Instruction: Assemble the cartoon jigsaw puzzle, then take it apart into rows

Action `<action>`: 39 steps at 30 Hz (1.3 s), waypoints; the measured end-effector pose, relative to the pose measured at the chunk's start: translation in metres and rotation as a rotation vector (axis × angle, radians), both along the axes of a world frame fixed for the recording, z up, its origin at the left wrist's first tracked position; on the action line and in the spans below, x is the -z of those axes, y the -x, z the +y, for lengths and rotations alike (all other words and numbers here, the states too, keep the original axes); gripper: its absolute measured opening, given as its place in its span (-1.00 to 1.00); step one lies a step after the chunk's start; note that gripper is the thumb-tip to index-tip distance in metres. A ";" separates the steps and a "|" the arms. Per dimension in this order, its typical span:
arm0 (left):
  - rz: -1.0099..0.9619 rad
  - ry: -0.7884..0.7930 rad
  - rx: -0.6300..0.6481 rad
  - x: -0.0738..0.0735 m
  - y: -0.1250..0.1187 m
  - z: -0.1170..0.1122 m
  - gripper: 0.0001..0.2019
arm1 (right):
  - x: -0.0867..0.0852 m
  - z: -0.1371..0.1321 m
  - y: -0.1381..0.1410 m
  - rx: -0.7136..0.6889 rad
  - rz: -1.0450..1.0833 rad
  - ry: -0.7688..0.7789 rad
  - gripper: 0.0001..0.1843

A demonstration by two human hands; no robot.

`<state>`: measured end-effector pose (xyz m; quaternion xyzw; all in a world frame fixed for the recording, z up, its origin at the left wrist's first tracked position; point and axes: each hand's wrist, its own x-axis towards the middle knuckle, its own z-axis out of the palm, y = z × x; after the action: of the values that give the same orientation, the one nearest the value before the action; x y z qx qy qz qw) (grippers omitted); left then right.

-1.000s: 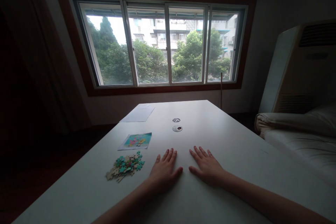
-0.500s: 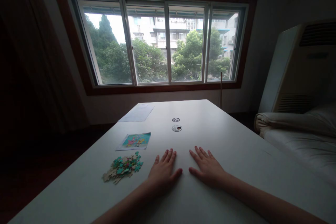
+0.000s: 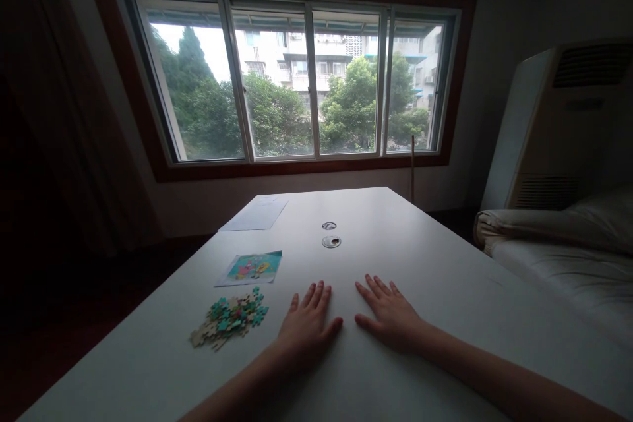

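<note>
My left hand (image 3: 307, 322) lies palm down on the white table (image 3: 425, 257), its fingers spread and nothing in it. Just to its left is a heap of jigsaw puzzle pieces (image 3: 230, 318), some teal and some showing a plain beige side. Behind the heap rests a small picture sheet (image 3: 257, 267) with pink and yellow cartoon figures on teal. My right hand (image 3: 390, 316) is also flat on the tabletop, fingers apart and holding nothing. A gap of bare table separates the two thumbs.
A pale paper sheet (image 3: 253, 215) lies at the table's far left edge. Two round cable holes (image 3: 331, 242) sit mid-table. A covered sofa (image 3: 558, 250) and a tall air conditioner (image 3: 524, 125) stand at right. Beyond the table is a window (image 3: 277, 79), with a thin stick (image 3: 412, 168) below it.
The camera view has shifted very slightly, so the window and room sit a little further left. Both hands stay flat where they were, and the puzzle pieces have not moved.
</note>
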<state>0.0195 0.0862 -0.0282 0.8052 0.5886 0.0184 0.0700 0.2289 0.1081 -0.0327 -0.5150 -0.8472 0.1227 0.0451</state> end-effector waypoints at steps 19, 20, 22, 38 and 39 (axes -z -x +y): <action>0.013 -0.063 0.016 -0.011 -0.004 -0.009 -0.42 | 0.000 0.001 0.000 0.002 0.005 -0.016 -0.20; 0.018 -0.071 0.026 -0.011 -0.003 -0.009 -0.44 | 0.000 0.001 0.000 0.002 0.004 -0.017 -0.20; 0.028 -0.089 0.047 -0.009 -0.003 -0.011 -0.46 | 0.001 0.001 0.000 0.002 0.002 -0.025 -0.20; 0.100 0.087 0.168 -0.078 0.089 0.019 -0.85 | 0.006 0.003 0.001 -0.006 -0.009 -0.057 -0.19; 0.115 0.101 0.133 -0.080 0.098 0.022 -0.85 | 0.006 0.003 0.001 -0.007 -0.010 -0.055 -0.20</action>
<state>-0.0786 0.1085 0.0517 0.8377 0.5370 -0.0622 0.0778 0.2278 0.1107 -0.0387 -0.5112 -0.8522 0.0968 0.0547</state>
